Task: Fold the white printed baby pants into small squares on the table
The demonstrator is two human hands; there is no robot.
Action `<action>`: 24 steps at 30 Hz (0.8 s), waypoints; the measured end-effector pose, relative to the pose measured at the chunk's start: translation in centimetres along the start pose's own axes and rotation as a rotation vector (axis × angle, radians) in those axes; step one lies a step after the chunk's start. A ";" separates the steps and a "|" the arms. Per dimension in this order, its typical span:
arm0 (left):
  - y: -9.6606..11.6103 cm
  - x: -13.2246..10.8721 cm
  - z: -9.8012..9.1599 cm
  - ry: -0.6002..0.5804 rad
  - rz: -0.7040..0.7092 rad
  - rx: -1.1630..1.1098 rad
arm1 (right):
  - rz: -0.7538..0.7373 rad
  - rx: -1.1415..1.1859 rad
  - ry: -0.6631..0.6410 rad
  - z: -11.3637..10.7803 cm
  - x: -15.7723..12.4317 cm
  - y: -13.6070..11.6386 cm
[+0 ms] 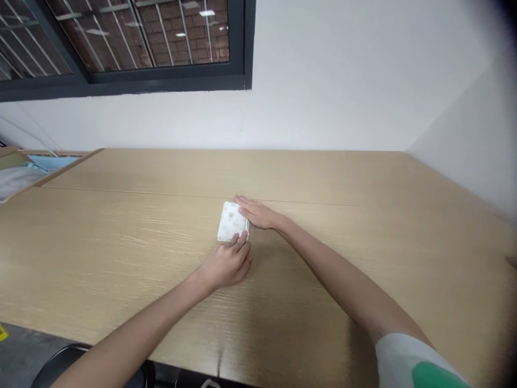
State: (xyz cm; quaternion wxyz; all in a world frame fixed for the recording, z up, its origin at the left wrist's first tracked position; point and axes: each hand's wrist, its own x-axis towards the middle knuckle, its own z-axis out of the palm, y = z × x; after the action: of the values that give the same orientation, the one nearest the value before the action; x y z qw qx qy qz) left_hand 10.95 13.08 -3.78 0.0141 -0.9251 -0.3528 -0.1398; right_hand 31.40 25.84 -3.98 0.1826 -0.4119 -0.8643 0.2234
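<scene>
A small white folded cloth point(229, 222) with a faint pinkish print lies on the wooden table, squared into a compact stack. My left hand point(231, 262) is at its near edge, thumb and forefinger closed on the near right corner, the other fingers curled under. Along the far right side of the cloth rests my right hand point(260, 213), its fingers stretched out and fairly flat, the fingertips touching the top right corner. Part of the cloth's right edge is hidden under the right fingers.
The wooden table point(121, 242) has a seam across it and meets a white wall point(323, 81) at the back. A barred window point(161, 37) is at upper left. At far left sits a wooden-edged bin point(52, 164) with bluish and white material. A black chair point(68, 355) stands below the near edge.
</scene>
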 end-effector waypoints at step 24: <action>-6.6 1.8 -1.0 0.070 -0.653 -0.388 | -0.071 0.033 0.420 1.1 -0.7 -0.6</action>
State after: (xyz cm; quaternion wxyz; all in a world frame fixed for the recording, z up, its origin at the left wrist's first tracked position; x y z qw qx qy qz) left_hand 7.60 19.07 -2.78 -0.1944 -0.7440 -0.5955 -0.2327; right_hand 30.87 24.69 -4.70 0.3734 -0.4158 -0.8173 0.1402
